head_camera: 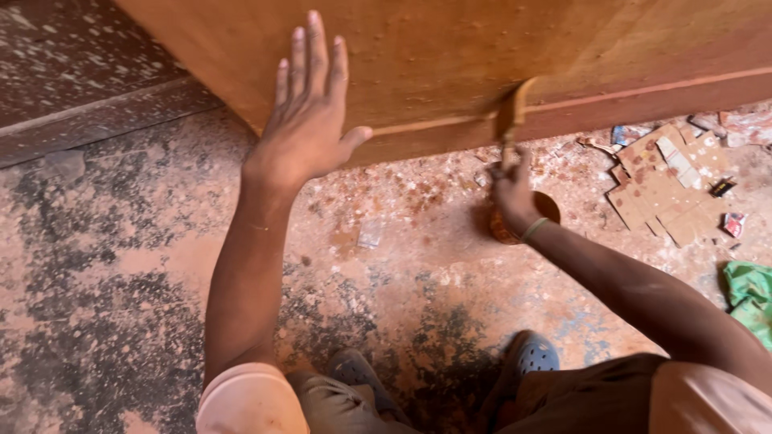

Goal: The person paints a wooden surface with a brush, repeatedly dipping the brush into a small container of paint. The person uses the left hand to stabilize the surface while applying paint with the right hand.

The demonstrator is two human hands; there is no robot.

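One brush (511, 120) is clenched in the right hand (512, 193), its tip against the lower edge of the single orange-brown wooden panel (482, 48), while the left hand (310, 120) lies flat on that panel with fingers spread, grasping nothing. One small round tin (548, 210) stands on the dusty floor (145, 265) just behind the right hand; its contents cannot be made out. Two blue-grey shoes (535, 354) show below, and one torn cardboard sheet (663, 189) and one green cloth (752, 297) lie to the right.

Left hand (310, 112) flat on the wooden panel (482, 56); right hand (513, 193) with brush (510, 120) at its lower edge, above a tin (523, 221).
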